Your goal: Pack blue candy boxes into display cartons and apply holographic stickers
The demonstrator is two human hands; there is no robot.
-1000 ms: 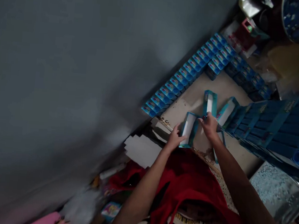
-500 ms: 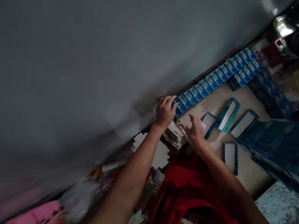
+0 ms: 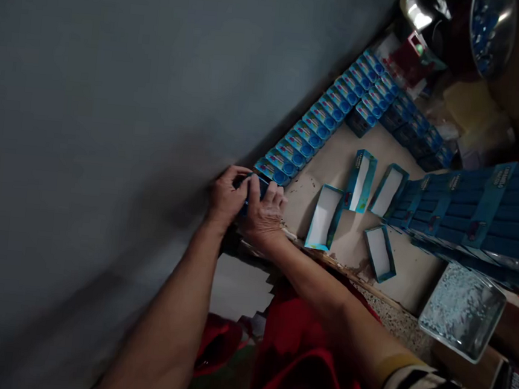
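My left hand (image 3: 224, 195) and my right hand (image 3: 265, 210) are both closed round a small blue box (image 3: 258, 186) at the near end of a long row of blue boxes (image 3: 320, 123) standing along the grey wall. The fingers of both hands curl over that box. Just right of my hands an open blue carton (image 3: 324, 218) with a white inside lies on the tan board (image 3: 393, 267). Two more open cartons (image 3: 361, 179) (image 3: 388, 189) lie beyond it and a smaller tray (image 3: 379, 252) sits nearer me.
A tall stack of flat blue cartons (image 3: 480, 214) fills the right side. A clear container of small pieces (image 3: 461, 309) sits at the board's right edge. White card cut-outs (image 3: 237, 286) and red cloth (image 3: 301, 343) lie below my arms. A metal bowl (image 3: 489, 30) is at top right.
Both hands left the open carton and moved left to the end of the box row. They now grip the end box together. The camera view swung about.
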